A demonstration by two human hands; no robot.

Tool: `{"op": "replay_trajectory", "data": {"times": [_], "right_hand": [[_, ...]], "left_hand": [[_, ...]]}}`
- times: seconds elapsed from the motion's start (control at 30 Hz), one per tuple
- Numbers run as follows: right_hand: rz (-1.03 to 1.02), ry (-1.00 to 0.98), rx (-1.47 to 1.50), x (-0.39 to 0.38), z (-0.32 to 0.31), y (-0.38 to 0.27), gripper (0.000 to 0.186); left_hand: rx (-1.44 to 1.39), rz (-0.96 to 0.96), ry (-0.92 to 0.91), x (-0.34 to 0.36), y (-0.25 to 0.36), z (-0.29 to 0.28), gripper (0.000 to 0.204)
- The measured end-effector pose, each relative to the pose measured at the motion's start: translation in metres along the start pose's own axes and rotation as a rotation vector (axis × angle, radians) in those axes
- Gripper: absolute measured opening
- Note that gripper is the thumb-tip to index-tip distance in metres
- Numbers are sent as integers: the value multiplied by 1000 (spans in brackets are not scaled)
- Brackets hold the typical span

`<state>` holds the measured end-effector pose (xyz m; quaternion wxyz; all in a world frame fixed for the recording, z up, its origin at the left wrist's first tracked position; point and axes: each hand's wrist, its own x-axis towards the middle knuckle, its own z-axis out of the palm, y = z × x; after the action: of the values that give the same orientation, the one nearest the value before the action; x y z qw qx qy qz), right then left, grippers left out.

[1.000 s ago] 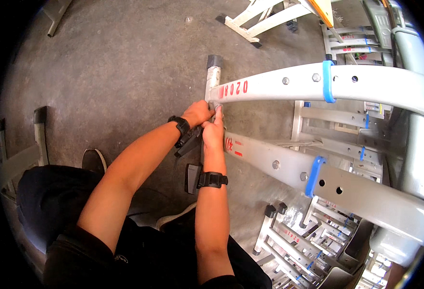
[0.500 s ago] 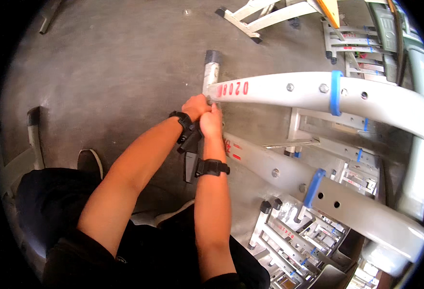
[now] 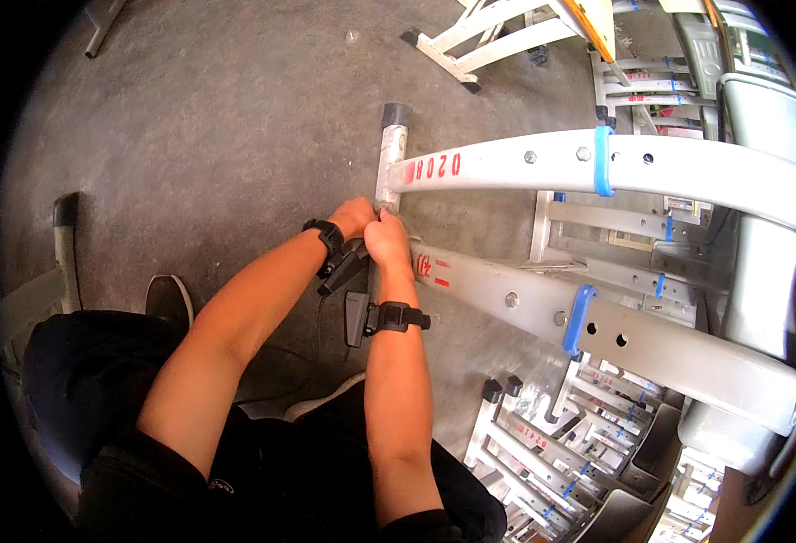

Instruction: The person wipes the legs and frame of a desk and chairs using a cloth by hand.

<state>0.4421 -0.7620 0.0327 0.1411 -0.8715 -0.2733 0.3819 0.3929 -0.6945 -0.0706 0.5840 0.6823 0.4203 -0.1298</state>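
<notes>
A white metal furniture frame [image 3: 497,161] lies on its side, with red markings and blue bands on its two long legs. Its foot bar [image 3: 390,149] has a dark end cap and joins both legs. At the middle of this bar, between the legs, my left hand [image 3: 353,218] is closed with its fingers curled. Right beside it, my right hand [image 3: 387,241] is also closed, its thumb against the bar. A small greyish bit shows between the hands, too small to name. Both wrists wear black straps with dark boxy devices, which cover part of the bar.
Similar white frames [image 3: 529,439] with blue bands stand stacked at the lower right and behind. Another frame [image 3: 497,41] with a wooden edge stands at the far side. A grey leg [image 3: 67,240] stands at left, near my dark shoe [image 3: 170,301]. The concrete floor [image 3: 208,118] spreads around.
My right hand has drawn slightly nearer to me along the foot bar, and its raised finger or thumb has come down. My left hand has shifted a little nearer too. The view has moved slightly.
</notes>
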Motion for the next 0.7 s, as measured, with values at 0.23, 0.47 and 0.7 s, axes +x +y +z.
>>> {"op": "replay_trajectory", "data": {"times": [0.23, 0.47, 0.7], "right_hand": [[17, 32, 10, 3, 24, 15, 64], [107, 17, 11, 6, 18, -9, 68], [98, 58, 62, 29, 14, 8, 70]], "left_hand": [[-38, 20, -17, 7, -2, 2, 46], [40, 51, -15, 23, -8, -8, 47], [-1, -16, 26, 11, 25, -19, 52]]}}
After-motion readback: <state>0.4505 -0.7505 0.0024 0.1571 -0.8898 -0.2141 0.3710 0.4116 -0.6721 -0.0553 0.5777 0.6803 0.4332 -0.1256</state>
